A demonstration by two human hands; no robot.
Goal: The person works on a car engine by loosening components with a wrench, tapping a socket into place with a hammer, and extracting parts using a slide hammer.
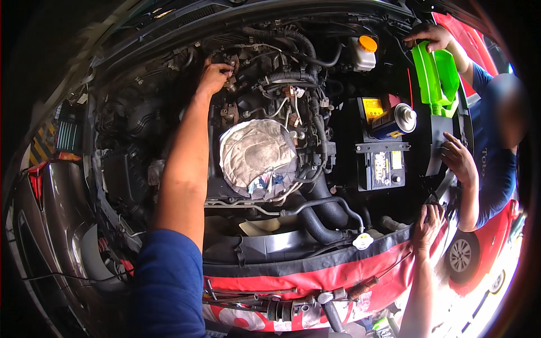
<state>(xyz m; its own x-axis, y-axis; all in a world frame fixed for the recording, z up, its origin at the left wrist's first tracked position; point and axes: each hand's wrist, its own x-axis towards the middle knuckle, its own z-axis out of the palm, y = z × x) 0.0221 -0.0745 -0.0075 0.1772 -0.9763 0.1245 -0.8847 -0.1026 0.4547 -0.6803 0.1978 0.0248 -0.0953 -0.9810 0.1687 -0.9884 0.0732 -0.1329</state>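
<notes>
My left arm stretches across the engine bay, and my left hand (214, 78) is closed at a small metal fitting (231, 83) on top of the engine. What its fingers pinch is hidden. Below that hand, a crumpled, stained beige cloth (256, 152) covers a round area of the engine. At the front right corner, my right hand (428, 230) leans on the car's edge, its fingers laid over the rim and holding nothing. The red and black fender cover (338, 265) drapes along the front beside it.
A co-worker at the right holds a cut green plastic bottle (434, 76) and touches a dark panel (438, 138). A spray can (394, 122) with a red straw stands by the battery (383, 169). Several tools, including a ratchet-like handle (332, 315), lie along the front. An orange-capped reservoir (363, 56) sits behind.
</notes>
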